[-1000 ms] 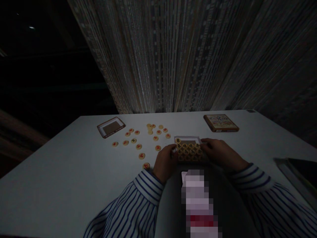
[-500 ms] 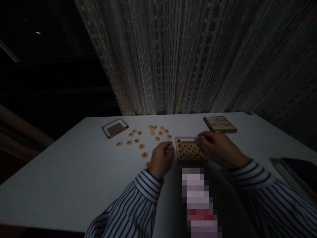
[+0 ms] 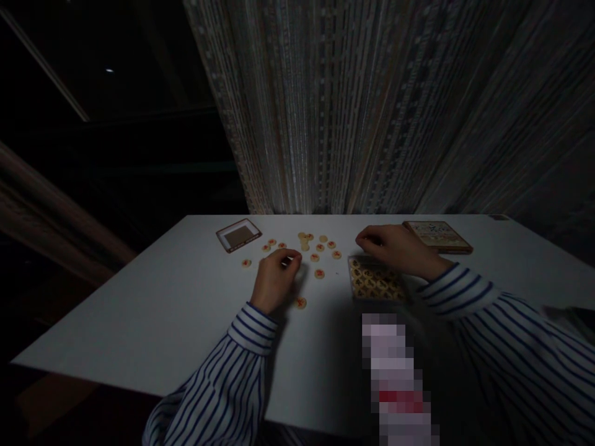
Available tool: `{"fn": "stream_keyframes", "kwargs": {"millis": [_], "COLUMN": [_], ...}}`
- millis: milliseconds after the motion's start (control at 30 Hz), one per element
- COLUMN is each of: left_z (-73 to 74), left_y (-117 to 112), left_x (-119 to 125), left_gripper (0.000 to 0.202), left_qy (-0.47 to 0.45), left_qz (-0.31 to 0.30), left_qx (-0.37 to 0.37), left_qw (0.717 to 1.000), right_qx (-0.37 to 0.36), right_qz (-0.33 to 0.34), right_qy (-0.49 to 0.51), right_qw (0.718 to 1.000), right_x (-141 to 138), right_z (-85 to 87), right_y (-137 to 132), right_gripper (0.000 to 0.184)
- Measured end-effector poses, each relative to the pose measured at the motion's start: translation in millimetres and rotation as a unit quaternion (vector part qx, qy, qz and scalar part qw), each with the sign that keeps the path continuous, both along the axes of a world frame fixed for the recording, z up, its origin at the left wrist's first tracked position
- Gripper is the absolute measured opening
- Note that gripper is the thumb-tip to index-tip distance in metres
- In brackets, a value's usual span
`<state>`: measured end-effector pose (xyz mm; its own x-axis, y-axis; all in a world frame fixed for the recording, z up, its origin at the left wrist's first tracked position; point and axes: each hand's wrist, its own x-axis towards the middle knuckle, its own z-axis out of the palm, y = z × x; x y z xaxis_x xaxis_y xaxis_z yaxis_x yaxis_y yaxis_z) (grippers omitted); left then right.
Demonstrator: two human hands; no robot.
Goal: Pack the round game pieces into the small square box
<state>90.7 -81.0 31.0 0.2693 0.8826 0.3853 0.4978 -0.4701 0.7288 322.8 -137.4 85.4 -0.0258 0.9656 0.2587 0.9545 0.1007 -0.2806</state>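
A small box (image 3: 376,282) filled with round wooden game pieces lies on the white table (image 3: 176,310). My right hand (image 3: 395,248) hovers over its far edge with fingers curled, pinching toward the loose pieces; what it holds is hidden. My left hand (image 3: 276,282) rests to the left of the box among several loose round pieces (image 3: 320,248), its fingers closed as in a pinch over one of them. One piece (image 3: 301,303) lies just right of my left wrist. Both sleeves are blue-striped white.
An empty box tray (image 3: 238,235) sits at the table's far left. A flat printed box lid (image 3: 437,236) lies at the far right. A striped curtain hangs behind the table. The room is dark, and a dark object shows at the right edge.
My left hand has left the box and moved left to the loose pieces. My right hand has lifted from the box's side to its far edge. The view has shifted left.
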Motion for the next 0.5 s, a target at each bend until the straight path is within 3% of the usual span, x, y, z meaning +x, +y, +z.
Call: {"fn": "stream_keyframes", "kwargs": {"millis": [267, 400, 500], "left_z": [-0.7, -5.9, -8.4], "left_y": [31.5, 40.6, 45.2], "left_x": [-42.5, -48.7, -46.9], "left_gripper": [0.024, 0.027, 0.028], "left_qy": [0.032, 0.119, 0.205], "left_qz": [0.047, 0.053, 0.020], "left_qx": [0.011, 0.022, 0.032], "left_qw": [0.998, 0.991, 0.978], "right_qx": [-0.042, -0.062, -0.068], "right_qz": [0.051, 0.068, 0.082], "right_qy": [-0.012, -0.019, -0.026], "right_qw": [0.998, 0.996, 0.994], "right_x": [-28.3, -42.1, -50.4], "right_z": [-1.5, -4.1, -9.3], "right_y": [31.3, 44.0, 53.5], "right_gripper": [0.025, 0.025, 0.024]}}
